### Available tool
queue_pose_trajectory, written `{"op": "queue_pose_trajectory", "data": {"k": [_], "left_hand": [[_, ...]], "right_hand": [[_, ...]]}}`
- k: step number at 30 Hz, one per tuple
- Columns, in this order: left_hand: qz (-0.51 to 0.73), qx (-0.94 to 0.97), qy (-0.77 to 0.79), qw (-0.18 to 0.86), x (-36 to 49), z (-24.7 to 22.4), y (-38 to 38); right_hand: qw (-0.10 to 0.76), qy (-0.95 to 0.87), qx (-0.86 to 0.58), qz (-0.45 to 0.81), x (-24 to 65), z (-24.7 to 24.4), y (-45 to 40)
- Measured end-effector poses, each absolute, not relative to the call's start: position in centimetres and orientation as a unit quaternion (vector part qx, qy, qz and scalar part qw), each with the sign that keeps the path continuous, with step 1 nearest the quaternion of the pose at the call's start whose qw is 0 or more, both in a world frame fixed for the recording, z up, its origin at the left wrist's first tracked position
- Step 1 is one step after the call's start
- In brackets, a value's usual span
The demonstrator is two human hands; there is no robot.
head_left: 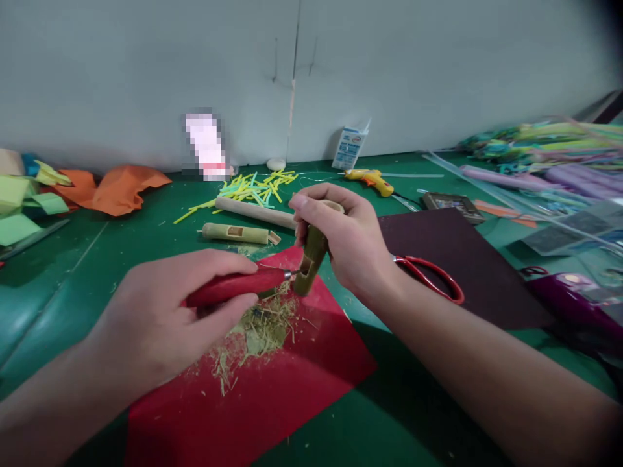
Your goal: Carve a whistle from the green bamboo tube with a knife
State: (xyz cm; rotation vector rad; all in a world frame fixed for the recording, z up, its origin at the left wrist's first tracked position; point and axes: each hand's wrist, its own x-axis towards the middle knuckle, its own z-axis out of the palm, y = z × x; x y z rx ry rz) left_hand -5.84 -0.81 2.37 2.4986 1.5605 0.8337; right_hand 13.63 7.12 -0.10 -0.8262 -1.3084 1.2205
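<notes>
My left hand (170,311) is closed round the red handle of a carving tool (243,285). The tool's metal tip meets the edge of a notch cut in a bamboo tube (311,259). My right hand (341,227) grips that tube near its upper end, holding it tilted with the notched end down. Beneath lies a red sheet (311,363) with a heap of bamboo shavings (267,324) on it. Just behind, another notched bamboo piece (238,233) rests on the green table (63,285), near a plain wooden rod (257,213).
Red-handled scissors (438,279) lie on a dark sheet (462,259) at right. Farther back are yellow and green strips (257,188), a yellow glue gun (372,180), a small box (349,149) and a blurred phone (207,146). Orange paper (121,188) sits at left, a purple tool (574,298) at right.
</notes>
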Motion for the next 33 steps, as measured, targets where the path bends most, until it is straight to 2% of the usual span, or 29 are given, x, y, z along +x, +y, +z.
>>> {"op": "queue_pose_trajectory", "data": {"k": [13,17,25,29,33], "left_hand": [[0.293,0.831,0.472,-0.04,-4.9,1.2,-0.1],[0.291,0.869,0.399,-0.034,-5.1,1.2,0.4],[0.27,0.891,0.364,-0.016,-5.4,1.0,0.9],[0.269,0.9,0.342,-0.037,-5.2,1.0,0.8],[0.268,0.893,0.355,-0.065,-4.7,1.3,0.5]], "right_hand": [[0.521,-0.571,-0.287,0.566,13.5,-0.1,7.9],[0.518,-0.569,-0.274,0.577,13.7,-0.3,8.2],[0.548,-0.582,-0.225,0.557,13.9,1.0,7.7],[0.516,-0.591,-0.206,0.585,14.0,1.5,7.7],[0.486,-0.591,-0.254,0.591,13.8,1.7,7.8]]}}
